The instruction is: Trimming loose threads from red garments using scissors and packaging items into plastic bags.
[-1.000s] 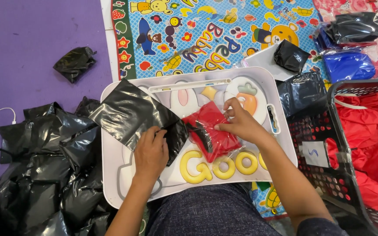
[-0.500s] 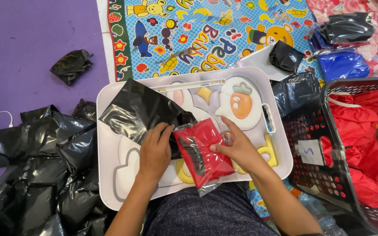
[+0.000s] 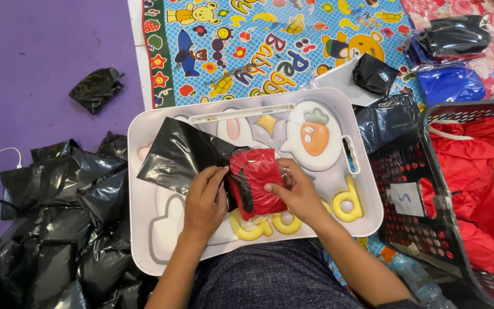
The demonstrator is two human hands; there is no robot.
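My right hand [image 3: 298, 191] holds the clear-wrapped red folded cloth packet [image 3: 255, 180] over the white plastic lap tray [image 3: 144, 229] while my left hand [image 3: 204, 200] pinches the flat black plastic bag [image 3: 178, 154], whose mouth must open wide enough, I judge.

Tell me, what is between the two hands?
In the head view, a red packet in clear wrap sits between the left hand and right hand, partly at the mouth of a black bag.

Counted: hands 2 [image 3: 204, 203] [image 3: 298, 191] | red packet 1 [image 3: 257, 180] | white tray 1 [image 3: 144, 240] | basket 1 [image 3: 430, 240] | blue bag 1 [image 3: 450, 84]
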